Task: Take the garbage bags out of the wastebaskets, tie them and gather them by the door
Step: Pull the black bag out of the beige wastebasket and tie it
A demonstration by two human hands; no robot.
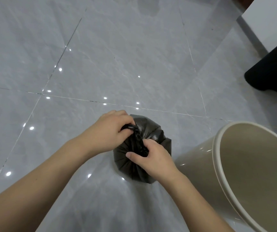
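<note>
A small black garbage bag (152, 131) stands on the grey tiled floor, just below the middle of the view. Its gathered top is twisted into a dark strand between my hands. My left hand (107, 133) grips the upper end of that strand from the left. My right hand (152, 158) pinches its lower end from the right, resting on the bag. A beige wastebasket (201, 158) stands to the right of the bag, its inside bare with no bag in it.
The glossy grey floor (117, 56) stretches away ahead and to the left. A black object (273, 71) sits at the right edge, with a white wall or panel (271, 19) behind it at the top right.
</note>
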